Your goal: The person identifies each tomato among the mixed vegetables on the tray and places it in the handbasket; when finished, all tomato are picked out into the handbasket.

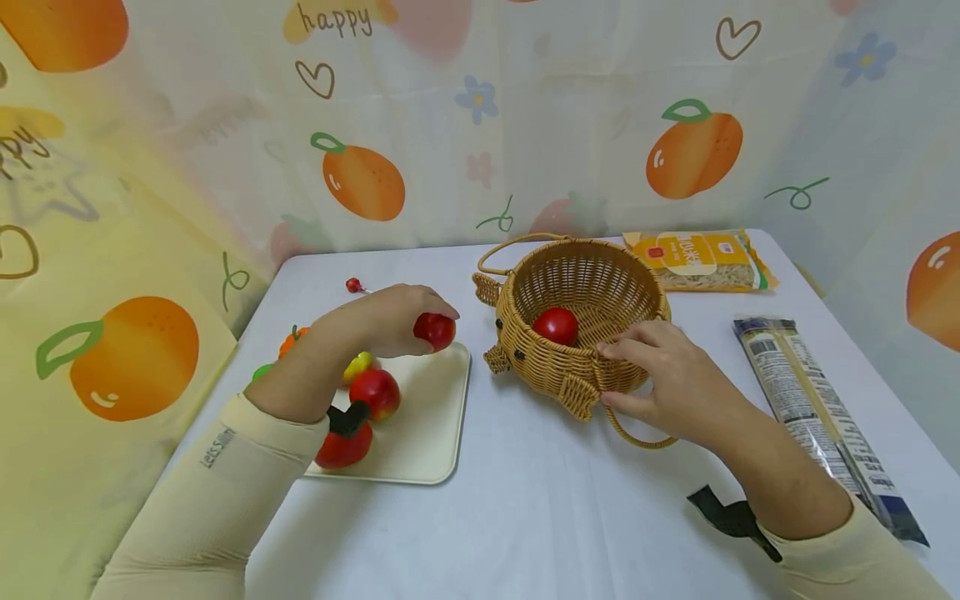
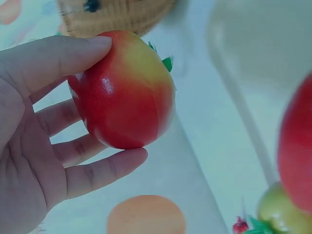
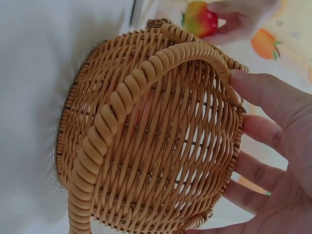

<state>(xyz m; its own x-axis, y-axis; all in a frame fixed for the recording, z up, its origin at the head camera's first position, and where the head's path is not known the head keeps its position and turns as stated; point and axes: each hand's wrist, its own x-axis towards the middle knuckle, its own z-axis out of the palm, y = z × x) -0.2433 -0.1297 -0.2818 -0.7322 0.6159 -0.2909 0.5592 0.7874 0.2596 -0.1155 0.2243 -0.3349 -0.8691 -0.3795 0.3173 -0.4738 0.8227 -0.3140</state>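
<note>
Over the back edge of the cream tray (image 1: 427, 433), my left hand (image 1: 393, 317) holds a red fruit (image 1: 435, 332) between thumb and fingers. The left wrist view shows this fruit (image 2: 124, 92) red and yellow, with small green leaves at one end. My right hand (image 1: 671, 383) grips the near-right rim of a wicker basket (image 1: 551, 367), thumb outside and fingers over the edge. Inside the basket lies another red fruit (image 1: 555, 326). On the tray are two red fruits, one round (image 1: 375, 393) and one nearer (image 1: 345, 446), plus a yellow fruit (image 1: 360, 363), partly hidden by my left arm.
Orange (image 1: 292, 340) and green (image 1: 261, 372) items show past my left forearm. A small red item (image 1: 354, 285) lies behind the tray. A yellow food packet (image 1: 697, 262) lies behind the basket; a long printed packet (image 1: 817, 408) lies at the right. The basket handle (image 1: 637, 439) hangs toward me.
</note>
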